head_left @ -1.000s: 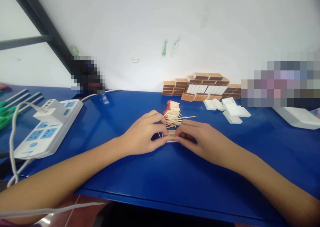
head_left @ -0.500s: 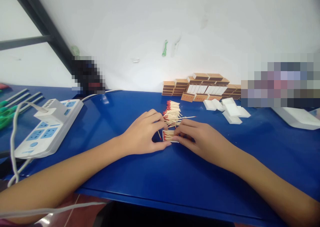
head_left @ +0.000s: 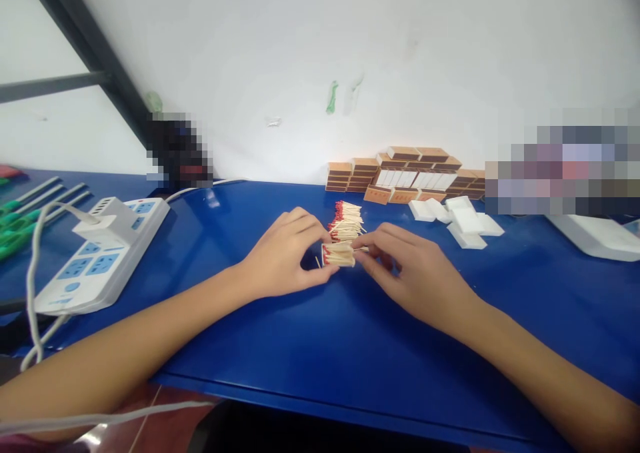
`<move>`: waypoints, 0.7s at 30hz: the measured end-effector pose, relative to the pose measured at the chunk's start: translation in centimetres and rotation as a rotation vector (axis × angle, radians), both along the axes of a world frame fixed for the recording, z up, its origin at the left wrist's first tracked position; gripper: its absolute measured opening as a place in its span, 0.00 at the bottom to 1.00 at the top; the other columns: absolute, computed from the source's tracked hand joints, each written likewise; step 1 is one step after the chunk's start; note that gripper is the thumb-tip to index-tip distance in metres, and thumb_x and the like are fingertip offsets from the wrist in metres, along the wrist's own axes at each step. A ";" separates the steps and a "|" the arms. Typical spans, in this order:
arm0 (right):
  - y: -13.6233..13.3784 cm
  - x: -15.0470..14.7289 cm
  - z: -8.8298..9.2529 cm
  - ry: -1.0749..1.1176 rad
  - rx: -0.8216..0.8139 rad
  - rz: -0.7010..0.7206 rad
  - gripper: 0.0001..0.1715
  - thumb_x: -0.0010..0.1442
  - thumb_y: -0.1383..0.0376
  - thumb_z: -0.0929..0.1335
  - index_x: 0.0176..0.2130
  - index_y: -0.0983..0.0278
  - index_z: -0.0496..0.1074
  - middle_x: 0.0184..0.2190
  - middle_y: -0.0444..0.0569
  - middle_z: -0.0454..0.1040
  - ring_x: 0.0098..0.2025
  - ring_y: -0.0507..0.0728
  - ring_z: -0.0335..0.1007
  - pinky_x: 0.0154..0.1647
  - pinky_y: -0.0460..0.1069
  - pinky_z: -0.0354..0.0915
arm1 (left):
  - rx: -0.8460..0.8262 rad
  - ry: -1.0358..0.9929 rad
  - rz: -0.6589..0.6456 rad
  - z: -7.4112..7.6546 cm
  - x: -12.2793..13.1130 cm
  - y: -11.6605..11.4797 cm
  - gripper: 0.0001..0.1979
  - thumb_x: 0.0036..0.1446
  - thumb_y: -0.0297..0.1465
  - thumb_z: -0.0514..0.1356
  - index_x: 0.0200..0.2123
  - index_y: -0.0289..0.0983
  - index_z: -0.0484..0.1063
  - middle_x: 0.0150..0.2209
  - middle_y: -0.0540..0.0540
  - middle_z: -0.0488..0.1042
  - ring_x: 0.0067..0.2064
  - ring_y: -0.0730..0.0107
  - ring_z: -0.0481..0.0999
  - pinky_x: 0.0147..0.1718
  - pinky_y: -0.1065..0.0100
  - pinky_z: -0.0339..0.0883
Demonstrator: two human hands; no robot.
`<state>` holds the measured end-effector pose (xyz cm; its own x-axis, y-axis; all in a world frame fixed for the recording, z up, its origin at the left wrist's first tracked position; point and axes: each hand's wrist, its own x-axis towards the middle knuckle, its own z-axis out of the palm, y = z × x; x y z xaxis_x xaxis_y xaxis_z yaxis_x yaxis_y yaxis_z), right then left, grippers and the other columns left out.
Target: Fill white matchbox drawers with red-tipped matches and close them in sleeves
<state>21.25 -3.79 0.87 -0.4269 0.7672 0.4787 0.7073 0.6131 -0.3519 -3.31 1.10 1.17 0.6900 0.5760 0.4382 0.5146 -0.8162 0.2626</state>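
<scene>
A small white matchbox tray (head_left: pixel 353 259) filled with red-tipped matches (head_left: pixel 338 254) is held between my two hands, tilted toward me. My left hand (head_left: pixel 287 253) is closed on its left end, thumb along the near side and fingers at the far side. My right hand (head_left: pixel 405 266) pinches the right end with thumb and index finger; a match end shows by these fingertips, and I cannot tell if it is gripped too. Just behind the tray lies a heap of loose matches (head_left: pixel 347 220), heads mostly to the left. One stray match (head_left: pixel 317 262) is beside my left hand.
Stacked matchboxes (head_left: pixel 405 173) stand along the wall. Several white empty trays (head_left: pixel 464 216) lie at the back right. A white power strip (head_left: pixel 115 253) with a cable and green-handled tools (head_left: pixel 20 226) are on the left of the blue table (head_left: pixel 310 360).
The tray has risen and tipped toward me, and both hands have moved slightly away from me with it. The match that stuck out right of the heap no longer shows there.
</scene>
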 end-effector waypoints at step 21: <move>1.0 -4.0 -2.5 -0.213 -0.049 0.156 0.20 0.72 0.74 0.60 0.54 0.63 0.74 0.48 0.55 0.74 0.45 0.58 0.73 0.41 0.52 0.69 | 0.075 -0.231 0.308 -0.1 -0.7 1.6 0.12 0.59 0.38 0.70 0.43 0.39 0.79 0.41 0.48 0.83 0.43 0.62 0.76 0.45 0.60 0.70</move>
<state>17.25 -2.75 -1.64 -0.6293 0.7039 0.3294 0.6666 0.7068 -0.2369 -3.97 2.74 1.03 0.3685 0.7012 0.6104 0.6726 -0.6543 0.3456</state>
